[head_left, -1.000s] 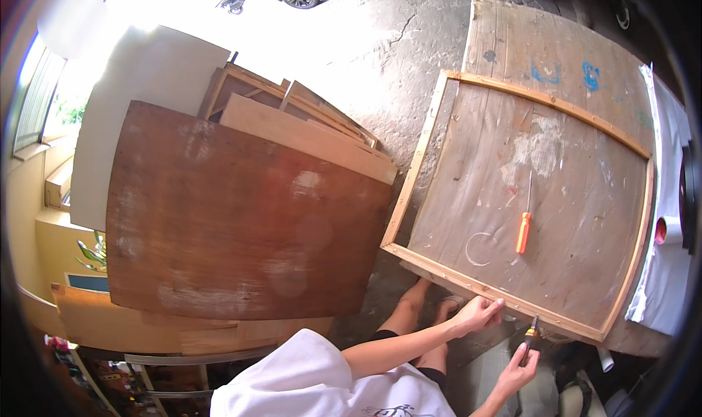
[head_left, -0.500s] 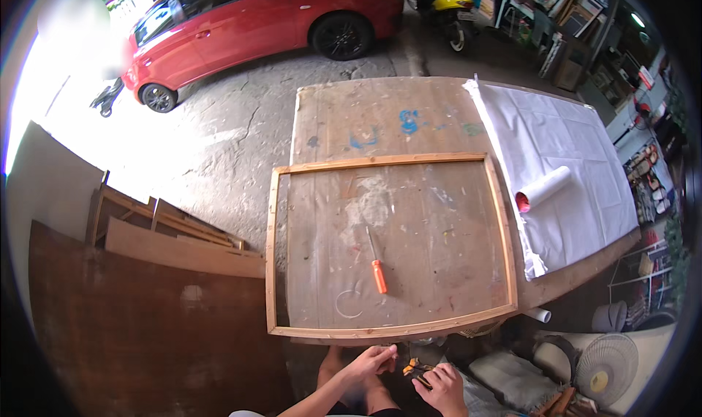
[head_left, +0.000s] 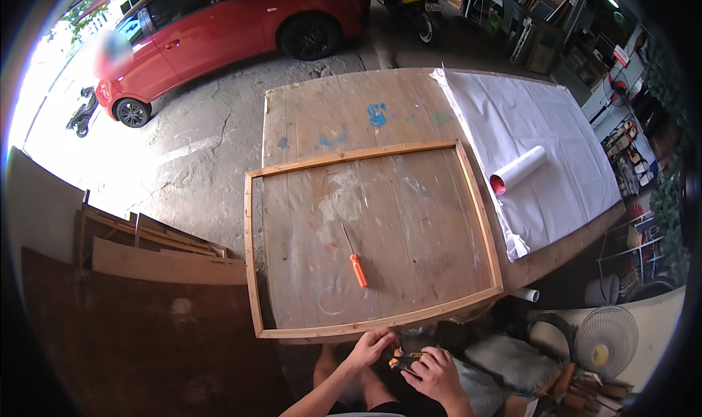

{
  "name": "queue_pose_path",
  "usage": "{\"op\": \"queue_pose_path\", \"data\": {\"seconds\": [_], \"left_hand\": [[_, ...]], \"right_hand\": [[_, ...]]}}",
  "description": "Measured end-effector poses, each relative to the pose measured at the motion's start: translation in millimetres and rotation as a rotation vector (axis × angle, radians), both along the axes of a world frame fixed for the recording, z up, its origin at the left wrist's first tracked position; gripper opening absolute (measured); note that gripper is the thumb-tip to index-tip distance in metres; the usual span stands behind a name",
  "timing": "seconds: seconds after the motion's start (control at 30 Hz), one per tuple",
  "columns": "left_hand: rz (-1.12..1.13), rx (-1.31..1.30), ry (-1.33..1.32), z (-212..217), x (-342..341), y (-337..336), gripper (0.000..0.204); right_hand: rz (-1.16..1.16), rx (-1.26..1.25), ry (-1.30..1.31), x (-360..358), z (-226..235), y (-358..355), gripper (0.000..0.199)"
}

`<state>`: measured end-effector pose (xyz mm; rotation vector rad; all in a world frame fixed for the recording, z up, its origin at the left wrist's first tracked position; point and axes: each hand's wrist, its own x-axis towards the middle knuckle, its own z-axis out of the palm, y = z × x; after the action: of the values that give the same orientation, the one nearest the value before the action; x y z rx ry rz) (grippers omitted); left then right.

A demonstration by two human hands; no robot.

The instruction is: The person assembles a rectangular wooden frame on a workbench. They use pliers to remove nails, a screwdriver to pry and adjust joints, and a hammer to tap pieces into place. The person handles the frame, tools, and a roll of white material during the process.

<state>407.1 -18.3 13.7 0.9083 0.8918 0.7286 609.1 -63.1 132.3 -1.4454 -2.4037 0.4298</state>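
Observation:
My right hand [head_left: 436, 373] is closed round the handles of orange-and-black pliers [head_left: 404, 359], just off the table's near edge. The pliers' head points left, close beside my left hand [head_left: 373, 347]. That hand is pinched, and whatever lies between its fingertips is too small to make out. Beyond both hands, a bare wooden frame [head_left: 380, 326] lies flat on the worn tabletop [head_left: 417, 234]. Inside the frame rests a screwdriver [head_left: 357, 269] with an orange handle, its shaft pointing away from me.
White cloth [head_left: 545, 117] covers the table's right side, with a white roll [head_left: 521, 168] on it. A fan [head_left: 605, 340] and stuffed bags [head_left: 512, 362] stand at lower right. Brown board [head_left: 153, 329] and wood pieces [head_left: 168, 260] are at left. A red car [head_left: 212, 37] is parked beyond.
My right hand has brought the pliers closer to my pinched left hand. The whole view has shifted, so the table and frame appear farther left. Frame and screwdriver lie as before.

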Motion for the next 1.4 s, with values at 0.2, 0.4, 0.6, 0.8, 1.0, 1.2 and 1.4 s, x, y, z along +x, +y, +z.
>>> {"op": "queue_pose_path", "data": {"seconds": [0.2,0.4,0.6,0.8,1.0,1.2,1.4], "left_hand": [[0.097,-0.305,0.126,-8.3,-14.4,-24.0,0.031],[0.194,-0.176,0.253,-9.1,-24.5,-47.5,0.027],[0.138,0.218,0.597,3.0,-0.7,-39.7,0.017],[0.197,0.847,0.744,-12.3,28.1,-9.1,0.029],[-0.012,0.987,1.006,-17.0,37.6,8.9,0.045],[0.137,0.895,0.785,-6.2,39.1,4.6,0.029],[0.301,-0.377,-0.180,16.1,6.7,-57.1,0.013]], "right_hand": [[-0.247,-0.099,0.150,4.4,-16.5,-17.0,0.030],[-0.560,-0.172,0.366,2.2,-48.5,-43.5,0.027],[-0.788,-0.295,0.412,13.5,-60.0,-60.5,0.026],[-0.761,-0.244,0.403,27.8,-58.7,-65.6,0.024],[-0.713,-0.221,0.396,29.5,-56.6,-63.9,0.023],[-0.664,-0.168,0.403,18.8,-60.1,-48.3,0.023],[-0.543,-0.136,0.220,-16.0,-68.2,-19.8,0.025]]}}
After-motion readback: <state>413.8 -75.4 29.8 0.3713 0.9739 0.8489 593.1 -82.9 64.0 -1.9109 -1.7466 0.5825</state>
